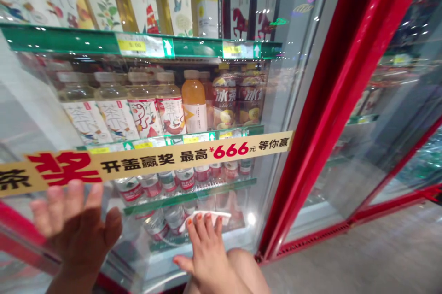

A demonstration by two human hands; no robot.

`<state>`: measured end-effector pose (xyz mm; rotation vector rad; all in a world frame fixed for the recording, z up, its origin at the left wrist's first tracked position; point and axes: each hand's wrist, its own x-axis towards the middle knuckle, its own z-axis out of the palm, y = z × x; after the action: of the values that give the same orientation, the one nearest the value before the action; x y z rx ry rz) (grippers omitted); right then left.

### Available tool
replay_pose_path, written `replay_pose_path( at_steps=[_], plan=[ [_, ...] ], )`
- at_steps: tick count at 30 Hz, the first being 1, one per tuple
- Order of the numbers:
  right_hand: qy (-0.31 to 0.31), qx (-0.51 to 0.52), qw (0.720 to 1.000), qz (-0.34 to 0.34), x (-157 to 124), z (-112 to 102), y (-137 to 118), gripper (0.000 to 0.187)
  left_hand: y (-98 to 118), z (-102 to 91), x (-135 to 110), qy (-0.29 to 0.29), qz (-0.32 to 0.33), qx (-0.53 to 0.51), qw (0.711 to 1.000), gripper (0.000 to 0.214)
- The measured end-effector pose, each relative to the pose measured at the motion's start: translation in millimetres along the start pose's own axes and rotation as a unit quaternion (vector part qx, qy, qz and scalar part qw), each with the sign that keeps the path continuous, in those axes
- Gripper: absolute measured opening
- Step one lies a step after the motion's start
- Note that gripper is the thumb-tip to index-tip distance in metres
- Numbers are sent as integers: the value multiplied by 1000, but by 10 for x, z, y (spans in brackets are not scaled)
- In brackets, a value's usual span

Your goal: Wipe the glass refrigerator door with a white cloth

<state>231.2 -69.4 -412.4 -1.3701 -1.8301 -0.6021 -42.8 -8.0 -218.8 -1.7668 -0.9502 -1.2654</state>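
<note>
My right hand [207, 248] lies flat with fingers spread, pressing a white tissue [221, 216] against the lower part of a glass cooler door [276, 146]. Most of the tissue is hidden under the fingers. To the left, my left hand [78, 225] is raised with its fingers apart, slightly blurred and holding nothing. Its fingertips reach the lower edge of a yellow banner strip [193, 153] with red and black print on the door. Whether they touch the glass I cannot tell.
Behind the glass, rows of bottled drinks [194, 100] stand on shelves with green edges [196, 47]. A red door frame [324, 100] runs along the right, with another cooler door [348, 155] beyond it. Grey floor [362, 257] shows at lower right. My knee [245, 268] is close behind my right hand.
</note>
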Motion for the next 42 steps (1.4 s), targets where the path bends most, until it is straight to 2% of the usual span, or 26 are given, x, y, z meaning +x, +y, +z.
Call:
replay_pose_path(
  at_steps=[2,4,6,7,8,9,10,13,15,16,18,20,22,23,24,26,27,29,30,31,34,36,37,38,40,42],
  plan=[
    [-9,-8,999,-32,-223,20,117,80,4,7,29,8,15,4,1000,77],
    [51,-49,996,59,-251,-106,407,82,1,21,55,23,32,6,999,75],
    [118,-85,971,189,-52,-267,618,92,-6,35,68,33,39,10,999,73],
    [132,-95,959,233,91,-322,626,96,-10,40,70,32,38,13,999,72],
    [131,-103,957,239,228,-350,556,99,-12,43,69,32,37,17,999,72],
    [119,-111,966,202,334,-351,420,100,-15,44,66,31,39,20,999,72],
    [104,-120,978,133,395,-332,244,98,-17,44,63,31,43,22,998,71],
    [68,-137,985,-82,294,-269,-177,72,-28,44,51,31,48,25,998,72],
    [71,-138,982,-103,146,-335,-109,64,-34,48,43,30,40,22,999,72],
    [81,-143,983,-86,120,-418,43,71,-35,51,39,29,35,20,999,72],
    [114,-143,983,7,255,-656,457,86,-28,56,37,28,31,20,999,73],
    [156,-113,971,142,634,-894,782,87,-11,56,47,27,39,30,998,74],
    [175,-68,959,211,1078,-1025,806,84,10,50,67,24,49,41,998,75],
    [174,-55,962,203,1250,-1036,699,85,19,45,78,23,51,46,997,76],
    [165,-51,972,161,1359,-1016,540,88,26,40,88,22,52,50,997,77],
    [128,-68,989,6,1382,-934,210,90,33,27,97,16,47,61,997,81],
    [109,-81,987,-86,1328,-905,112,86,35,22,93,12,43,67,997,84],
    [85,-110,965,-222,1237,-957,161,78,41,18,67,-2,32,74,997,89],
    [82,-123,960,-239,1262,-1055,301,76,48,20,48,-8,26,73,997,90],
    [90,-132,963,-219,1359,-1197,483,77,57,26,26,-13,21,69,997,90],
    [143,-133,981,-22,1940,-1695,924,85,93,58,-40,-1,8,50,999,90],
    [172,-124,975,68,2235,-1833,902,88,109,83,-71,21,-3,39,999,89],
    [172,-120,975,70,2267,-1797,791,89,111,95,-82,29,-8,35,999,88],
    [158,-116,980,37,2216,-1698,637,91,107,107,-90,37,-12,31,999,86],
    [94,-99,984,-117,1927,-1397,319,88,92,131,-100,46,-19,28,998,83],
    [43,-100,955,-276,1588,-1164,189,81,78,153,-110,52,-25,23,998,82]
  ],
)
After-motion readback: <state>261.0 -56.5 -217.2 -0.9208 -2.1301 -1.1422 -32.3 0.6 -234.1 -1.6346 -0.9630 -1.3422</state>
